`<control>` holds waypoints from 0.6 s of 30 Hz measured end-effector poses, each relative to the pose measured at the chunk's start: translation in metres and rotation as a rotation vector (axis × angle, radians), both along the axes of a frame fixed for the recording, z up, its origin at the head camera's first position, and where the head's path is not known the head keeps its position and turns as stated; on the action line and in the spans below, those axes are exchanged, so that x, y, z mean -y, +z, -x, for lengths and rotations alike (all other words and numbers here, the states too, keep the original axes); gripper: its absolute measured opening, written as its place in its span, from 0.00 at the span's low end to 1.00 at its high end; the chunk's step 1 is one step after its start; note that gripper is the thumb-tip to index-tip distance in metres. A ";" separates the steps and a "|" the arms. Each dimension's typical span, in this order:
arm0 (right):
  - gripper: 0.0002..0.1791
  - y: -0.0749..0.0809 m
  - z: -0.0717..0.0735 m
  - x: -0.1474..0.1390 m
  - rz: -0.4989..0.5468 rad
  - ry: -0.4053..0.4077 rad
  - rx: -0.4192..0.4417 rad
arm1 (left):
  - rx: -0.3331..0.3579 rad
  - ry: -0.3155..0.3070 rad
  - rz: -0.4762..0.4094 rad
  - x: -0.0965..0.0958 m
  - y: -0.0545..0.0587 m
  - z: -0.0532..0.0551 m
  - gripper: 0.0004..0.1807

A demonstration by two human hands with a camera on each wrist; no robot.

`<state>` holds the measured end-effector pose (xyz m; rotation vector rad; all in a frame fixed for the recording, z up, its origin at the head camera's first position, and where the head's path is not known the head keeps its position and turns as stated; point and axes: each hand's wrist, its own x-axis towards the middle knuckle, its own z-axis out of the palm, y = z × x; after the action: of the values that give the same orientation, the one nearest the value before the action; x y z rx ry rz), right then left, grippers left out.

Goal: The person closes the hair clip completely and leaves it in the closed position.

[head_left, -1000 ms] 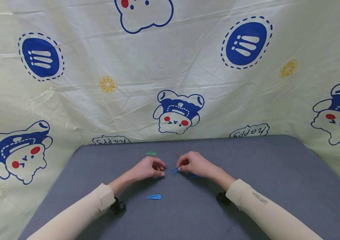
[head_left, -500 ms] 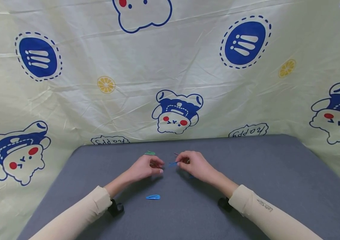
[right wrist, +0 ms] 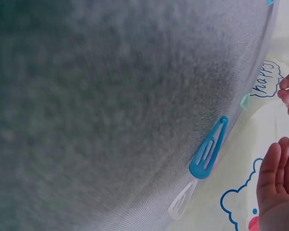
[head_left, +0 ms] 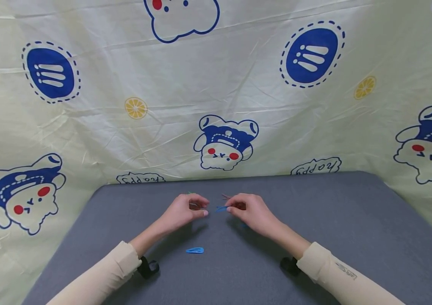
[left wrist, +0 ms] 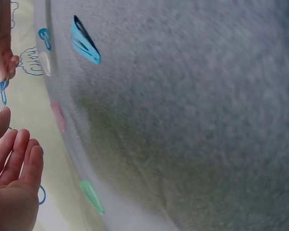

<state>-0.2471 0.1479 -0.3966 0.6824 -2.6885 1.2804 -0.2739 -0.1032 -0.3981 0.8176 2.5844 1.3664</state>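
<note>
A blue snap hair clip (head_left: 221, 209), its parts spread apart, is pinched at one end by my right hand (head_left: 252, 214) above the table's middle. Facing it, my left hand (head_left: 181, 212) hovers with fingers bent and apart, holding nothing; a small gap separates it from the clip. In the left wrist view the held clip (left wrist: 2, 91) points down from the right fingertips toward the left thumb. Another blue hair clip (head_left: 195, 250) lies nearer on the table. Under my right hand a further blue clip (right wrist: 209, 149) lies beside a white clip (right wrist: 182, 199).
A pink clip (left wrist: 58, 115) and a green clip (left wrist: 92, 197) lie toward the far edge of the grey table (head_left: 315, 237). Behind the table hangs a pale printed cloth (head_left: 170, 140). Both wrists wear a dark strap (head_left: 148, 267).
The held clip has turned from slanting downward to nearly level, and both hands have risen slightly. My left hand has shifted a little left and now covers most of the green clip.
</note>
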 end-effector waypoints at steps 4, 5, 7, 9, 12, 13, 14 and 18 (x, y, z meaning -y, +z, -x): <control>0.05 0.001 -0.005 -0.002 0.042 -0.024 0.020 | 0.003 0.006 -0.010 -0.001 0.004 -0.005 0.17; 0.05 0.002 -0.006 -0.003 0.054 -0.031 0.025 | 0.001 0.008 -0.010 -0.001 0.005 -0.006 0.17; 0.05 0.002 -0.008 -0.004 0.070 -0.042 0.026 | -0.011 0.006 -0.016 -0.001 0.007 -0.009 0.16; 0.05 0.003 -0.011 -0.004 0.085 -0.054 0.027 | -0.025 0.009 -0.020 -0.002 0.009 -0.012 0.15; 0.05 0.003 -0.016 -0.004 0.098 -0.060 0.022 | -0.047 0.014 -0.030 -0.002 0.012 -0.019 0.13; 0.05 0.003 -0.018 -0.004 0.103 -0.061 0.017 | -0.052 0.014 -0.036 -0.002 0.013 -0.021 0.13; 0.05 0.003 -0.020 -0.004 0.107 -0.062 0.013 | -0.050 0.018 -0.039 -0.002 0.013 -0.023 0.13; 0.04 0.004 -0.029 -0.005 0.136 -0.072 -0.012 | -0.054 0.008 -0.067 -0.004 0.016 -0.030 0.13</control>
<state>-0.2182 0.1533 -0.3926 0.5706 -2.5621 1.4194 -0.2435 -0.0989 -0.3825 0.8663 2.5975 1.4605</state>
